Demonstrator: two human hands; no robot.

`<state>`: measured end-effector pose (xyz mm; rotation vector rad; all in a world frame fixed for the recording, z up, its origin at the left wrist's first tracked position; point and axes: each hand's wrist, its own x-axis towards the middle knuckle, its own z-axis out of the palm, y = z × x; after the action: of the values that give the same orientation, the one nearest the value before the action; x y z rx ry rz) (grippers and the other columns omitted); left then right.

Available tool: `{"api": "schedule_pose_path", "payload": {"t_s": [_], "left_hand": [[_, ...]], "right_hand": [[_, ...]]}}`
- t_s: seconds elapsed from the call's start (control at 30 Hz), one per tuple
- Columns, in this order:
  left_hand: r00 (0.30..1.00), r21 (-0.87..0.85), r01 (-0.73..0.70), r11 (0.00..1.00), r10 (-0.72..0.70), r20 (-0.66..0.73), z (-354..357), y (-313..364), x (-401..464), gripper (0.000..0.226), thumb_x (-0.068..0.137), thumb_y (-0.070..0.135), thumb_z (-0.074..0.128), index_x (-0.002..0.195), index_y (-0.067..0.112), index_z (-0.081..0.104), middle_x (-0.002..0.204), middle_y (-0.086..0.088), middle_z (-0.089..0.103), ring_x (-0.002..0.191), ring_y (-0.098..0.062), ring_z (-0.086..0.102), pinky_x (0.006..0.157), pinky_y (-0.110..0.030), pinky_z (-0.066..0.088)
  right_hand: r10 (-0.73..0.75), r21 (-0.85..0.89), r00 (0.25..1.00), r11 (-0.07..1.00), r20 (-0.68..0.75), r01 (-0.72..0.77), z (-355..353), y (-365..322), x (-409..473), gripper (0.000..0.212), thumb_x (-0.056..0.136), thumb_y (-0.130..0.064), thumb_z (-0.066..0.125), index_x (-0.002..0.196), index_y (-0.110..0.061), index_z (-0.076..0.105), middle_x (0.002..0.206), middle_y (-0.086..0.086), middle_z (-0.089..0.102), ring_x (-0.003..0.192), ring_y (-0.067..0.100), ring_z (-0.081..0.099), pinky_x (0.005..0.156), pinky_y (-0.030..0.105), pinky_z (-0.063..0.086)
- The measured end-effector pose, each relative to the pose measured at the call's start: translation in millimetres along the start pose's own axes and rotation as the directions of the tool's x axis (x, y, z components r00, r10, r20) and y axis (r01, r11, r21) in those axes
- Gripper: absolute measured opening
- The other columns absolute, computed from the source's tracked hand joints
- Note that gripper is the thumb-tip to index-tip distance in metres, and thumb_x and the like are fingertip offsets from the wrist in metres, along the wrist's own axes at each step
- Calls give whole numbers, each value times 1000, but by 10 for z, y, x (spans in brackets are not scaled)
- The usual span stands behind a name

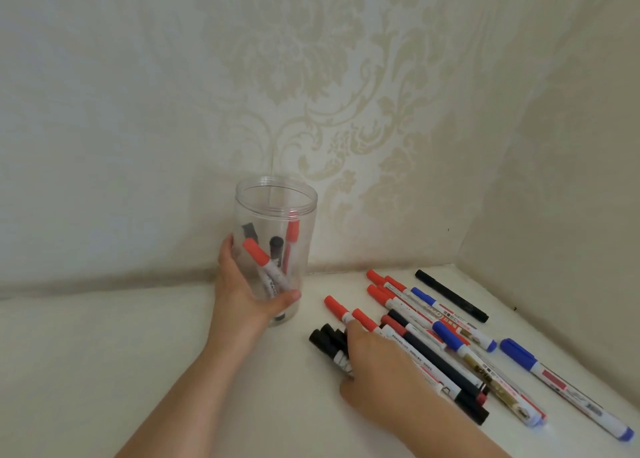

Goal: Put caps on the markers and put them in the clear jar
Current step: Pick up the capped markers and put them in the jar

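Observation:
A clear jar point(275, 201) stands upright on the white surface near the back wall, with several capped red and black markers inside. My left hand point(239, 284) is wrapped around its lower half. To the right lies a loose pile of markers point(433, 326) with red, black and blue caps. My right hand point(377, 371) rests palm down on the near end of that pile, fingers over the black-capped markers point(323, 340) and touching a red-capped marker point(363, 319). Whether it grips one is hidden under the hand.
A blue-capped marker point(561, 385) lies apart at the far right, and a thin black marker point(450, 295) lies near the back wall. Patterned walls close in behind and on the right. Bare white surface spreads to the left and front.

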<state>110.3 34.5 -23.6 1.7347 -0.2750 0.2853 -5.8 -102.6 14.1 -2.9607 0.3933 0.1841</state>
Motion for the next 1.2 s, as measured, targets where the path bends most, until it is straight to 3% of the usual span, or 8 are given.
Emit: {"api": "schedule_pose_path", "payload": {"t_s": [0.13, 0.23, 0.33, 0.43, 0.57, 0.67, 0.9, 1.2], "left_hand": [[991, 90, -137, 987, 137, 5, 55, 55, -85, 122, 50, 21, 89, 143, 22, 9, 142, 6, 25, 131, -11, 26, 103, -25, 26], [929, 142, -363, 921, 347, 126, 130, 152, -242, 113, 51, 21, 88, 135, 33, 14, 130, 15, 24, 123, -3, 28, 99, -19, 25], [857, 171, -509, 844, 479, 189, 179, 194, -310, 107, 50, 24, 87, 128, 39, 15, 126, 19, 27, 121, -5, 31, 98, -22, 32], [778, 269, -627, 731, 603, 175, 168, 178, -281, 112, 46, 14, 88, 131, 30, 17, 128, 7, 31, 120, -12, 34, 99, -30, 34], [832, 167, -551, 818, 524, 181, 135, 171, -285, 109, 50, 15, 88, 129, 36, 16, 126, 20, 28, 121, -4, 33, 102, -9, 24], [812, 156, -576, 802, 541, 220, 157, 151, -296, 108, 51, 18, 87, 130, 37, 16, 130, 35, 20, 123, 7, 27, 102, -6, 22], [812, 218, -583, 783, 550, 196, 178, 144, -298, 108, 50, 15, 87, 129, 38, 17, 125, 33, 22, 121, 17, 19, 101, -5, 20], [794, 225, -607, 762, 571, 208, 189, 133, -266, 109, 47, 14, 89, 131, 28, 21, 130, 7, 28, 121, -3, 27, 103, -7, 20]], "right_hand": [[8, 404, 975, 911, -222, 84, -309, 193, -79, 31, 80, -14, 57, 102, -31, 44, 82, -10, 57, 73, 5, 57, 68, 25, 51], [144, 801, 838, 415, -527, 432, -907, 326, -223, 24, 80, 0, 56, 83, -23, 53, 62, -5, 61, 52, 6, 58, 55, 27, 48], [212, 620, 625, -97, -751, 778, -1338, 308, -362, 22, 84, 2, 52, 80, -20, 49, 68, -2, 60, 61, 12, 57, 62, 27, 49], [231, 498, 538, -211, -810, 841, -1377, 221, -394, 19, 84, -2, 53, 79, -20, 48, 67, -2, 56, 64, 15, 52, 65, 27, 45], [252, 551, 622, -299, -742, 779, -1153, 154, -343, 22, 83, -10, 59, 70, -27, 56, 63, -4, 57, 65, 14, 54, 68, 28, 46], [265, 624, 691, -299, -672, 722, -977, 102, -268, 14, 77, -25, 64, 65, -31, 58, 62, -7, 59, 63, 10, 56, 63, 28, 46], [126, 805, 798, 180, -589, 566, -780, 151, -174, 10, 71, -25, 74, 75, -24, 65, 70, -10, 67, 70, -1, 64, 62, 11, 50], [151, 598, 616, 499, -773, 627, -575, 287, -113, 39, 71, -30, 74, 99, -37, 48, 103, -14, 55, 98, 6, 55, 85, 27, 48]]}}
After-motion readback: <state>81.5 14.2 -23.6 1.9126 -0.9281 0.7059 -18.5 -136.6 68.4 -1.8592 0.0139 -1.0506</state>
